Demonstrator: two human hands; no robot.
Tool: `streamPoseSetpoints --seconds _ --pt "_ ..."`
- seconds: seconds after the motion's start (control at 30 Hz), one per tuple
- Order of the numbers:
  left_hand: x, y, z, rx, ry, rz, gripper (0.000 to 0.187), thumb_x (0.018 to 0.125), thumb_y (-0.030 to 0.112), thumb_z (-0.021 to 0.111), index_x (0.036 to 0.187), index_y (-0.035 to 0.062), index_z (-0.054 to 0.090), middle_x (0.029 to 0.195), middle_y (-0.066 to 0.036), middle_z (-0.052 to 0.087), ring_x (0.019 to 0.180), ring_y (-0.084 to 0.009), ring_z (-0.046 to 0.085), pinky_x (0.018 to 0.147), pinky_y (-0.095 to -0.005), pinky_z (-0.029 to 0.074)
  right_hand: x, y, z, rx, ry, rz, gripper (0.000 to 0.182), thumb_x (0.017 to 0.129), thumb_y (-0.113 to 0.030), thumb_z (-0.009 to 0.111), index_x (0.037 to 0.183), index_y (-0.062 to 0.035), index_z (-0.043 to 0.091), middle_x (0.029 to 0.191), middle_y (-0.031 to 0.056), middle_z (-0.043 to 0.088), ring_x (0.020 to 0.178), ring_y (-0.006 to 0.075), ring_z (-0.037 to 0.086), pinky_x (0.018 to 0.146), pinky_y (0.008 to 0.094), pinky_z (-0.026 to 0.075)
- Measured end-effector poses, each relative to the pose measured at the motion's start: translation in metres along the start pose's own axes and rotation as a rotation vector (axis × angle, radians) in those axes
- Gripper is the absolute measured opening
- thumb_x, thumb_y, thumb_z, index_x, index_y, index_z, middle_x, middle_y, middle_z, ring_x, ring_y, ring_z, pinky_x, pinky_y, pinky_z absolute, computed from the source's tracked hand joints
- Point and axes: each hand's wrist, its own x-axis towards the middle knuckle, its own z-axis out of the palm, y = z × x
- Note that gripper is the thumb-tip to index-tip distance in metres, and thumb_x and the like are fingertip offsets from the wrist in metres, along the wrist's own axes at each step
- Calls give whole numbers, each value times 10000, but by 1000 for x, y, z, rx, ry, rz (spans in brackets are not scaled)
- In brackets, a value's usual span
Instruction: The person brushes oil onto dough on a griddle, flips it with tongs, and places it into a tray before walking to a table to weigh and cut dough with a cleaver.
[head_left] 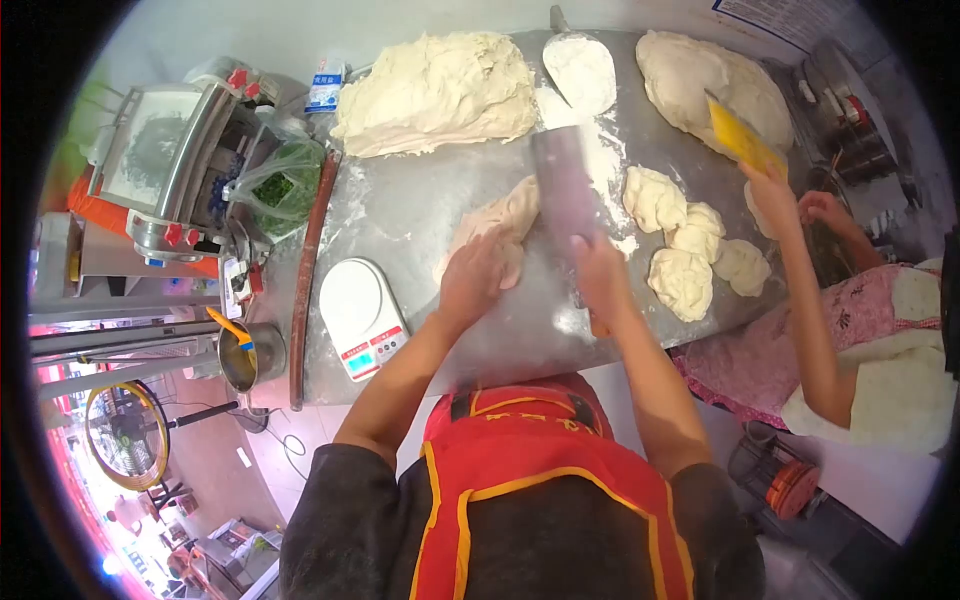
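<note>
My right hand (600, 275) grips the handle of a cleaver (562, 172), its broad blade blurred and upright beside the right end of a long piece of dough (508, 212). Over the lower part of that dough lies my left hand (474, 278), fingers curved round it and pressing it on the metal table (430, 205). A white digital kitchen scale (352, 300) with a lit display stands left of my left hand. Several smaller dough lumps (682, 282) lie to the right of the cleaver.
A big dough slab (440, 95) and a flour scoop (580, 75) lie at the back. Another person's hand (772, 200) holds a yellow scraper (745, 140) near a second dough mass (705, 85). A long rolling pin (313, 270) lies left, by a pot (262, 358) and dough machine (165, 160).
</note>
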Motion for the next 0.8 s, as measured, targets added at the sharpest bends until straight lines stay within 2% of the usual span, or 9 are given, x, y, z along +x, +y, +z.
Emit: streamPoseSetpoints --seconds 0.07,0.13,0.3,0.4,0.47,0.53,0.6,0.7,0.8 --pt "2 8 -9 18 102 60 420 812 141 539 1214 26 496 1123 -200 575 1047 -362 525 918 -425 398 7 37 40 -187 -187 -74 295 877 -191 450 1054 26 541 882 283 590 824 439 574 707 435 466" --pt "17 -1 -22 202 260 231 378 824 155 545 1177 19 530 1139 -196 571 1057 -362 524 932 -425 391 -13 28 19 -96 -217 85 297 875 -191 437 1046 29 540 894 276 596 836 431 580 706 427 467" --pt "88 -124 25 285 328 -21 481 896 391 484 1190 12 529 1194 -172 552 1157 -354 465 990 -451 340 -105 60 -50 105 -155 255 285 890 -209 482 1008 41 549 894 245 614 889 434 571 770 435 447" --pt "96 -109 50 670 -41 160 523 898 437 452 1201 18 523 1223 -168 536 1194 -353 434 992 -452 339 -132 56 -72 187 -91 595 260 900 -193 484 1002 38 549 810 202 624 735 344 618 664 398 471" --pt "75 -43 39 56 -99 -86 505 875 439 482 1216 69 526 1219 -154 541 1198 -343 437 976 -440 358 -143 74 -57 112 -30 487 253 906 -193 483 992 38 542 734 157 602 605 260 589 569 377 465" --pt "48 4 13 -213 -413 -94 513 838 446 539 1209 91 535 1201 -157 548 1192 -331 442 949 -437 380 -139 74 -51 142 -53 520 259 908 -193 487 1002 43 533 708 141 593 546 219 577 527 363 465" --pt "7 -14 46 223 -248 443 605 792 471 593 1232 65 509 1193 -167 549 1157 -334 473 925 -437 401 -133 57 -50 192 -111 597 283 904 -195 490 1041 51 519 751 174 604 613 261 595 581 378 472" --pt "13 39 7 79 -348 -154 741 748 484 643 1262 -14 451 1201 -190 536 1124 -344 502 937 -435 400 -138 58 -38 130 -82 528 309 893 -204 498 1067 51 509 775 222 612 707 334 624 662 424 474" --pt "28 0 26 111 -192 83 829 704 503 676 1317 17 403 1232 -212 514 1115 -344 516 950 -424 396 -140 56 -40 41 -69 475 300 887 -206 500 1048 47 514 757 234 610 723 377 614 692 452 460"
